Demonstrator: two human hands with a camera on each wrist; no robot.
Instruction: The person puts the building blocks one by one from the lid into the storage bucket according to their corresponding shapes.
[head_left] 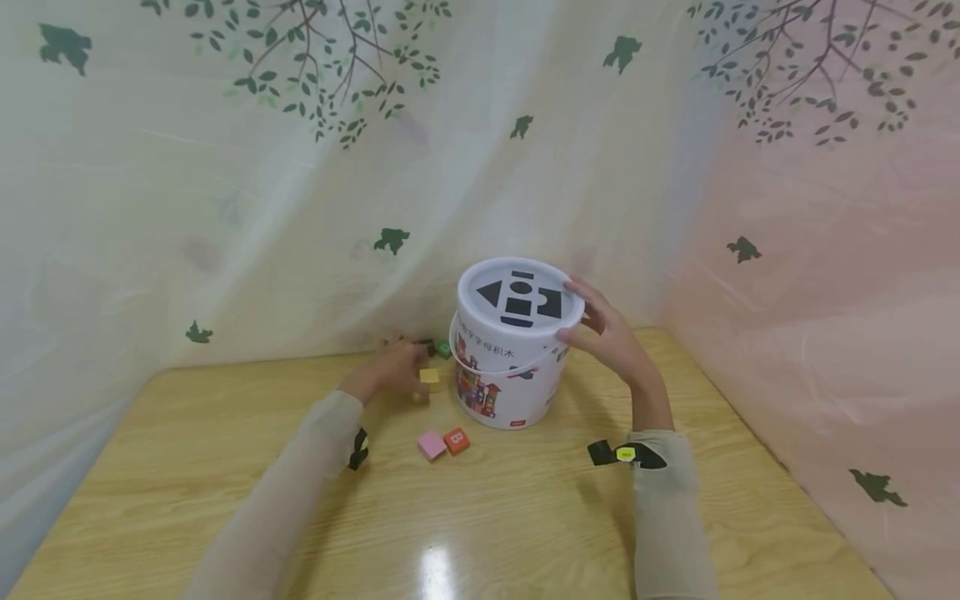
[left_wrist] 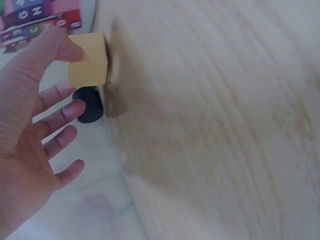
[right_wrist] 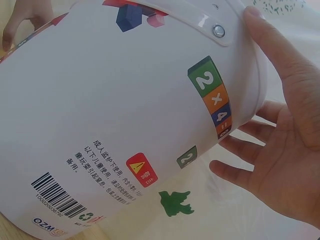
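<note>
A white lidded bucket [head_left: 517, 400] stands upright on the table, its lid [head_left: 487, 312] cut with several shaped holes. At the rim's right side my right hand [head_left: 618, 342] holds the bucket, thumb toward the near side and fingers round behind. My left hand [head_left: 390, 371] is just left of the bucket, fingers spread. In the left wrist view its thumb [left_wrist: 52, 47] overlaps a yellow block [left_wrist: 90, 72]. Close to the fingertips is a dark cylinder [left_wrist: 88, 107]. A green block [head_left: 444, 349] sits beside the bucket, behind the yellow one.
Nearer the front lie a pink block [head_left: 431, 445] and a red block [head_left: 457, 441] marked B. Behind the wooden table [head_left: 510, 517] hangs a pale curtain [head_left: 300, 208] with leaf and bird prints. The bucket's white handle [head_left: 487, 369] hangs down its front.
</note>
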